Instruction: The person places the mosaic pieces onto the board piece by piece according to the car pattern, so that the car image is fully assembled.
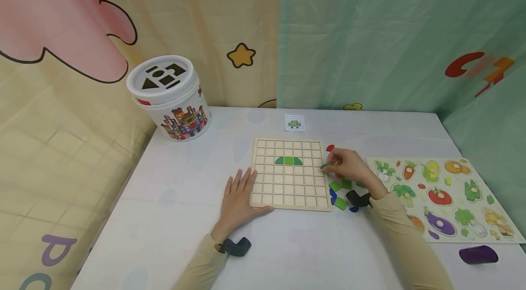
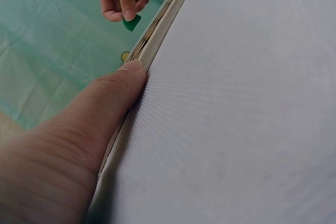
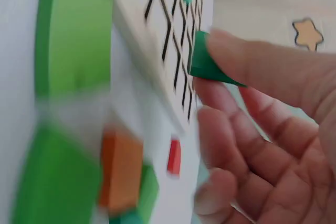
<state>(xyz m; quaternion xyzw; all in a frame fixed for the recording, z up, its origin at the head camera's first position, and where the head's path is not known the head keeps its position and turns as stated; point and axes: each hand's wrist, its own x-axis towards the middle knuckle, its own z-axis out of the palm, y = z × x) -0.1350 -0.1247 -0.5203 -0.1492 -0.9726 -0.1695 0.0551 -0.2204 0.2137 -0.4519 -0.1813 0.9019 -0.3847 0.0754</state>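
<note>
A wooden grid board (image 1: 287, 188) lies on the table with a row of green pieces (image 1: 289, 160) in its upper cells: a light square between two darker rounded ones. My left hand (image 1: 238, 198) rests at the board's near left corner, fingers spread along the left edge and thumb against the front edge. Between thumb and fingers, my right hand (image 1: 348, 165) pinches a dark green quarter-round block (image 3: 206, 62) above the board's right edge. Beside the board lie a red block (image 1: 330, 148) and several loose green and blue blocks (image 1: 340, 203); an orange block (image 3: 122, 169) shows in the right wrist view.
Behind the board lies a small pattern card (image 1: 294, 123). A white lidded bucket (image 1: 170, 98) stands at the back left. On the right are a vegetable puzzle board (image 1: 452, 178) and a dark purple object (image 1: 478, 255). Curtains hang behind the table.
</note>
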